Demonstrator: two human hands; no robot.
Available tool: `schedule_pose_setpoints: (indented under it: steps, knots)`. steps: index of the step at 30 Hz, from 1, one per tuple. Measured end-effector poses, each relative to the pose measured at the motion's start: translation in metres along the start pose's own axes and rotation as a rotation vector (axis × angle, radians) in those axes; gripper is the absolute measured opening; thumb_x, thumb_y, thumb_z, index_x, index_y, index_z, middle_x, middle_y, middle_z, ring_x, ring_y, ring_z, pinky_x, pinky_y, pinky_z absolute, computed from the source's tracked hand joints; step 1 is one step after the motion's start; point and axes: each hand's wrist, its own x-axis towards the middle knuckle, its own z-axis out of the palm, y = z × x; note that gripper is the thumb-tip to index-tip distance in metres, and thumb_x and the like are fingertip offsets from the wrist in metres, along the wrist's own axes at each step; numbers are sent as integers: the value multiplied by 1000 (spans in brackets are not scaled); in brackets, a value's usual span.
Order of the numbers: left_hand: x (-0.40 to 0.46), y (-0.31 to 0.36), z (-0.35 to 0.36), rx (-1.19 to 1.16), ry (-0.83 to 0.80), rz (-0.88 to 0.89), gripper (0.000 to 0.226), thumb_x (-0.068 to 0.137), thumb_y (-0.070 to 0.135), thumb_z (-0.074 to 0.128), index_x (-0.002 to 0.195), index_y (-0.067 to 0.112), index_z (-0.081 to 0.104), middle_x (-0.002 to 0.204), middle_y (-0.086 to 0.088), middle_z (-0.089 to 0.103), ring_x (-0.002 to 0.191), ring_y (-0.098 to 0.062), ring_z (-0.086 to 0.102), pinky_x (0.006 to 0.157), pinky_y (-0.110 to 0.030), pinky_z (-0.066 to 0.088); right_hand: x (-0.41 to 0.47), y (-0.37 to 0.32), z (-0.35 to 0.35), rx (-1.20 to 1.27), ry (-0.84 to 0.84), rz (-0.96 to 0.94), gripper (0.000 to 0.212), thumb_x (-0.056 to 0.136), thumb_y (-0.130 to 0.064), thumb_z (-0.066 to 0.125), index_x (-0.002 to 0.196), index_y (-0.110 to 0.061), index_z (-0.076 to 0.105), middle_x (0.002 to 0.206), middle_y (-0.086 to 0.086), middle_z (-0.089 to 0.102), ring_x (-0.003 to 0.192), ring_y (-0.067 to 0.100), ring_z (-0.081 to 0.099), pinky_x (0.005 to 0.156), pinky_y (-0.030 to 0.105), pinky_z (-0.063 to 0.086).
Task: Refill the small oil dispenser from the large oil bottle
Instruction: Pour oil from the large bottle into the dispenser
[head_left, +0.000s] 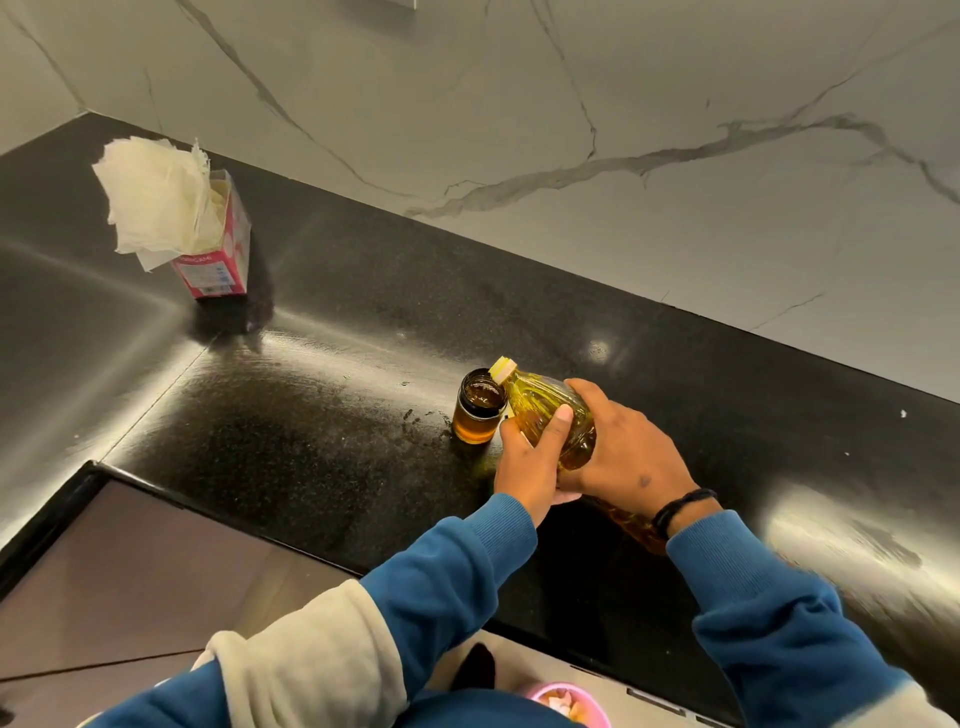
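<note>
- Pink tissue box (210, 260) far left on black counter (337, 364), well apart from the work; wipes not within quick reach if oil spills.
- Smears (423, 421) on counter just left of dispenser; a slick base could slide if nudged.
- Dispenser (479, 408) upright, open-mouthed, amber oil low inside; nobody holds it, so a knock from the neck could tip it.
- Bottle (550, 415) tilted, yellow neck over dispenser rim; wide mouth, small target, a glug could overshoot.
- Left hand (532, 457) fingers wrapped on bottle side.
- Right hand (623, 452) fingers curled over bottle top; oily plastic may slip.
</note>
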Motion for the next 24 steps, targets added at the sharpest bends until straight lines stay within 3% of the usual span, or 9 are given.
schedule_pose_setpoints:
  steps: [3,7,12,18,21,24]
  knots:
    - [-2,2,1,72,-2,58,65,92,45,70,146,36,34,142,-4,48,125,-31,57,85,-54,61,-1,1,0,64,29,0,109,59,-66,79,146,-42,19,132,-5,58,115,15,60,96,42,55]
    - [-4,4,4,152,-21,160,48,92,44,70,129,37,40,117,8,57,105,-15,62,83,-46,63,-5,2,1,170,113,-11,108,60,-61,82,147,-42,20,137,-7,55,119,14,57,100,41,53]
    - [-6,5,13,304,-43,327,55,62,71,76,107,55,49,116,3,72,107,-18,72,91,-48,61,-16,6,-4,336,303,-17,105,64,-48,86,147,-40,23,136,-6,55,116,12,58,99,35,52]
    - [-9,4,31,461,-183,412,60,73,54,81,124,46,51,116,8,72,107,-7,69,99,-39,57,-24,24,0,494,577,-7,99,68,-31,90,147,-28,30,130,-8,58,109,1,59,88,2,43]
    - [-11,2,38,521,-239,430,56,86,36,80,132,41,47,119,12,68,104,0,67,91,-25,57,-27,32,7,534,685,26,100,68,-28,92,147,-23,30,133,2,59,112,6,61,89,-1,42]
    - [-12,1,46,597,-274,467,61,89,31,78,140,35,45,124,13,66,105,4,65,85,-16,55,-30,38,14,592,770,77,102,67,-30,92,149,-19,30,134,1,58,114,8,61,91,1,43]
